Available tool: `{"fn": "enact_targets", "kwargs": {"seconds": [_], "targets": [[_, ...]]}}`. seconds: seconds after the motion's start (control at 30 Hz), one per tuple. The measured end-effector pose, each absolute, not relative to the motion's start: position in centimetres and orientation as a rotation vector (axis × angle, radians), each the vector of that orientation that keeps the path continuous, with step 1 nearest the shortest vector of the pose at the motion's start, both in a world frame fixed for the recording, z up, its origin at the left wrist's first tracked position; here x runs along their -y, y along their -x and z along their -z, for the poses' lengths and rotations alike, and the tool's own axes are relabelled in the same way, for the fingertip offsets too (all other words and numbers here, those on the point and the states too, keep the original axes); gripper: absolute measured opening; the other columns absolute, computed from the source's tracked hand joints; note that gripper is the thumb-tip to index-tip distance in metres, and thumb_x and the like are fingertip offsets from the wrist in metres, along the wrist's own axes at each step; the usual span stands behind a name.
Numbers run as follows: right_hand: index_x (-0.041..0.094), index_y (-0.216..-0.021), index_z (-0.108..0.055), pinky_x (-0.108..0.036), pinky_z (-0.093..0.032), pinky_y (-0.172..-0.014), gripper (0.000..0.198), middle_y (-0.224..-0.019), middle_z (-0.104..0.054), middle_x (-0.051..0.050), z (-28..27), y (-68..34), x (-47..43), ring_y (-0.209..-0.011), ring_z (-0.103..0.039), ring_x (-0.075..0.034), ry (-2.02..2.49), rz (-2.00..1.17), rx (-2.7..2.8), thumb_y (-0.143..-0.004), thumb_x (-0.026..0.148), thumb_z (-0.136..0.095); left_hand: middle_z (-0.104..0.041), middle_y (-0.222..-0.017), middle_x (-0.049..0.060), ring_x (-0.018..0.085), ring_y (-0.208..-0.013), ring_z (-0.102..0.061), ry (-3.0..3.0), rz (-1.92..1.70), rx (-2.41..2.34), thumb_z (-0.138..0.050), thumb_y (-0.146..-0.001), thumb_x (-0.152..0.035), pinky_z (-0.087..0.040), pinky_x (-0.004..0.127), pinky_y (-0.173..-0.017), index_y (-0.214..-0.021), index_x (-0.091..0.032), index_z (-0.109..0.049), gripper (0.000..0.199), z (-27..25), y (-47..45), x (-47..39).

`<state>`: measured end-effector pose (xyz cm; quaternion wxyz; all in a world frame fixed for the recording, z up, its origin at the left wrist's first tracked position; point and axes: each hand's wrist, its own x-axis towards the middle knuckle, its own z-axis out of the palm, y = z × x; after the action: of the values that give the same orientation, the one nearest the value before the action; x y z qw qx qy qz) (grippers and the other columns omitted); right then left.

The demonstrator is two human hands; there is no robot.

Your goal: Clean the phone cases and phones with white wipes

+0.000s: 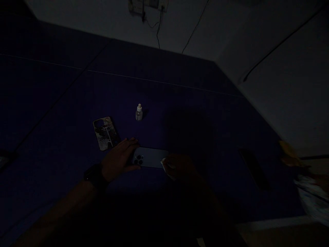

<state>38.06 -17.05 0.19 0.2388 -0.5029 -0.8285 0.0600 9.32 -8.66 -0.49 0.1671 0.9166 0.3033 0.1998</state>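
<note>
A smartphone lies face down on the dark blue surface, its camera cluster at the left end. My left hand, with a dark watch on the wrist, grips that end, fingers at the far edge and thumb at the near one. In deep shadow, my right hand is closed on a white cloth or tissue, pressed to the phone's right end. A patterned phone case lies just beyond my left hand. Farther back a small dropper bottle with a white top stands upright.
The room is very dark. A dark flat oblong object lies on the right. Beyond the right edge are a yellow item and a whitish bundle, both unclear. Cables hang from a socket panel on the back wall.
</note>
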Motion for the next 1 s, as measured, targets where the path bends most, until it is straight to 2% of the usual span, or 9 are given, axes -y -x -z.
{"fn": "enact_targets", "kwargs": {"seconds": [0.17,0.53,0.73,1.0], "targets": [[0.024,-0.082,-0.069,-0.022,-0.046,-0.059,0.008,-0.079,-0.075,-0.001,0.1,-37.5,16.7,-0.066,-0.069,-0.013,1.370,-0.098,2.290,-0.087,0.020,-0.064,-0.055,-0.144,0.017,0.033,-0.138,-0.049,-2.621,-0.584,-0.858,-0.067,-0.088,-0.060,-0.037,0.057,-0.117,-0.137,-0.020,-0.047,0.066,0.7,-9.3,8.6],[0.023,-0.084,-0.069,-0.022,-0.048,-0.063,0.008,-0.081,-0.075,-0.001,0.0,-38.0,17.2,-0.069,-0.068,-0.013,1.376,-0.209,2.350,-0.088,0.020,-0.063,-0.054,-0.145,0.016,0.033,-0.139,-0.048,-2.616,-0.574,-0.857,-0.069,-0.087,-0.059,-0.036,0.057,-0.117,-0.136,-0.020,-0.047,0.066,0.7,-9.3,8.7],[0.023,-0.081,-0.068,-0.023,-0.042,-0.056,0.006,-0.076,-0.073,0.000,-0.1,-37.8,16.7,-0.063,-0.066,-0.013,1.444,-0.066,2.328,-0.085,0.020,-0.064,-0.055,-0.145,0.016,0.033,-0.138,-0.049,-2.616,-0.580,-0.857,-0.070,-0.086,-0.058,-0.037,0.057,-0.117,-0.136,-0.020,-0.047,0.067,0.6,-9.4,8.6],[0.022,-0.079,-0.067,-0.022,-0.041,-0.057,0.005,-0.076,-0.073,0.000,-0.2,-37.3,16.8,-0.064,-0.066,-0.013,1.519,-0.132,2.351,-0.081,0.018,-0.065,-0.054,-0.145,0.015,0.032,-0.139,-0.048,-2.628,-0.560,-0.864,-0.065,-0.088,-0.061,-0.037,0.058,-0.117,-0.137,-0.020,-0.046,0.066,0.7,-9.3,8.6]]}}
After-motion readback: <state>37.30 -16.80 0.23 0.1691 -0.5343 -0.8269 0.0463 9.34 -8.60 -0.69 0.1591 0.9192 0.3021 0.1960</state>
